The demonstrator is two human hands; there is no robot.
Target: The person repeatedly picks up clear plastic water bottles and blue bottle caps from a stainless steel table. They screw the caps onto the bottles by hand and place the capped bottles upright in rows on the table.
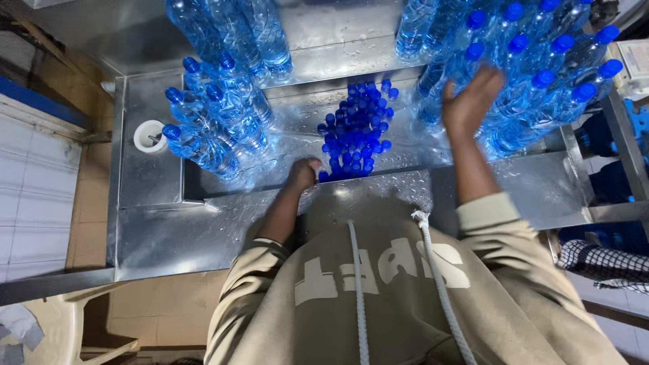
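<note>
A pile of loose blue bottle caps (357, 128) lies in the middle of a wet steel table (169, 230). My left hand (303, 173) rests with curled fingers at the near edge of that pile, touching the caps. My right hand (470, 101) is raised with fingers spread, palm against a cluster of capped clear water bottles (534, 81) on the right. Another group of capped water bottles (213, 118) stands to the left of the caps. Uncapped-looking bottles (233, 30) stand at the back left.
A small white round cup (149, 136) sits on the table's left part. A cream plastic chair (61, 324) stands on the tiled floor at lower left. Checked cloth (602, 260) shows at the right edge. Blue crates (612, 182) sit under the right side.
</note>
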